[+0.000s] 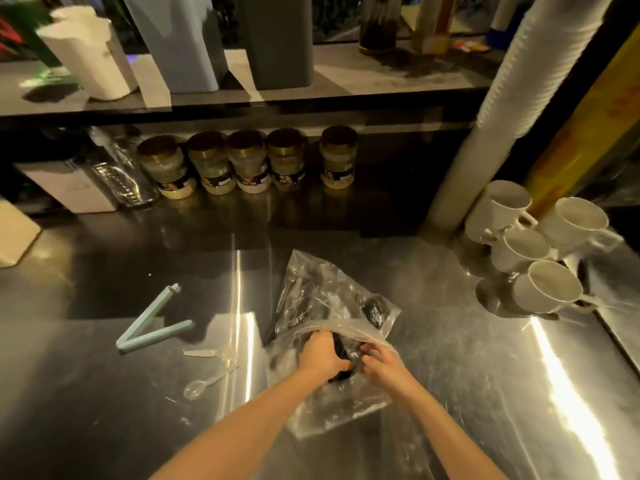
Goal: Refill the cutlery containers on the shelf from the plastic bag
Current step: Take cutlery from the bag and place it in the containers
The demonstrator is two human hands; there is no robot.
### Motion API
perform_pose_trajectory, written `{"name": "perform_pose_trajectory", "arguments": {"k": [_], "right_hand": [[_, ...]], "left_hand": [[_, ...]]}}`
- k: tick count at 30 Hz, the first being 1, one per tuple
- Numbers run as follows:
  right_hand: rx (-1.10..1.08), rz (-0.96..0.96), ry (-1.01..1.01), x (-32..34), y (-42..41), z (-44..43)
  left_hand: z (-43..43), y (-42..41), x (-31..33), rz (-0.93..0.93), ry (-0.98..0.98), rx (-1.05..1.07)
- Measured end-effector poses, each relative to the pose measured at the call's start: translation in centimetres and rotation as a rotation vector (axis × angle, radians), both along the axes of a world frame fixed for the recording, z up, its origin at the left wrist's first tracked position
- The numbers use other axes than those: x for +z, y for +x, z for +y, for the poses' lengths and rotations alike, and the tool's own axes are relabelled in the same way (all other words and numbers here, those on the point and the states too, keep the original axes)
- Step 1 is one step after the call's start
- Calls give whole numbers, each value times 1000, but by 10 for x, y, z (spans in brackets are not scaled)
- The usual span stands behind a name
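A clear, crinkled plastic bag (341, 306) of see-through plastic spoons and dark pieces lies on the scratched, glossy stainless-steel counter (467, 375), its mouth towards the person. The left hand (322, 353) reaches into that mouth, fingers bent and tips hidden under the film, so its grip cannot be told. The right hand (382, 363), just beside it, curls narrow fingers onto a dark bundle (343, 351) between the two hands. Left of the left hand lie two loose clear plastic spoons (207, 381) and an opened pale-green V-shaped bag clip (152, 323). Beyond the hands, gold-lidded jars (242, 161) line the wall under a dark shelf (381, 77) carrying a tall light-grey container (180, 39) and a dark-grey container (280, 39). Glossy white mugs (519, 244) cluster to the right.
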State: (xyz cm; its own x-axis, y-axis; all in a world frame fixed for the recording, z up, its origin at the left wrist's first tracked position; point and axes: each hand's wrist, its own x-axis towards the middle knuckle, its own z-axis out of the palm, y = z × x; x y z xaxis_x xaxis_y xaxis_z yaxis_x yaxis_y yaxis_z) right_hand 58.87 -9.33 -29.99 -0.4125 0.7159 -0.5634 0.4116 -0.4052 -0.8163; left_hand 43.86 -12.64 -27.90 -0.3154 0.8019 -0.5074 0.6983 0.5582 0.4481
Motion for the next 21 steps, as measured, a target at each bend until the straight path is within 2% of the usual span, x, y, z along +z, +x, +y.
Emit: {"name": "perform_pose_trajectory", "arguments": {"k": [7,13,16,18,21], "right_hand": [[14,69,189,4,4,-7],[-11,136,152,1,3,-8],[53,84,128,6,3,-7],[148,-20,86,8,2,-8],[313,-94,128,16,-1,-11]], "left_hand": [[5,2,9,-140,-121,55],[4,-3,19,-284,-222,86],[6,-10,25,-389,-245,95],[9,-17,19,-435,-241,135],[13,-20,32,-503,-195,229]]}}
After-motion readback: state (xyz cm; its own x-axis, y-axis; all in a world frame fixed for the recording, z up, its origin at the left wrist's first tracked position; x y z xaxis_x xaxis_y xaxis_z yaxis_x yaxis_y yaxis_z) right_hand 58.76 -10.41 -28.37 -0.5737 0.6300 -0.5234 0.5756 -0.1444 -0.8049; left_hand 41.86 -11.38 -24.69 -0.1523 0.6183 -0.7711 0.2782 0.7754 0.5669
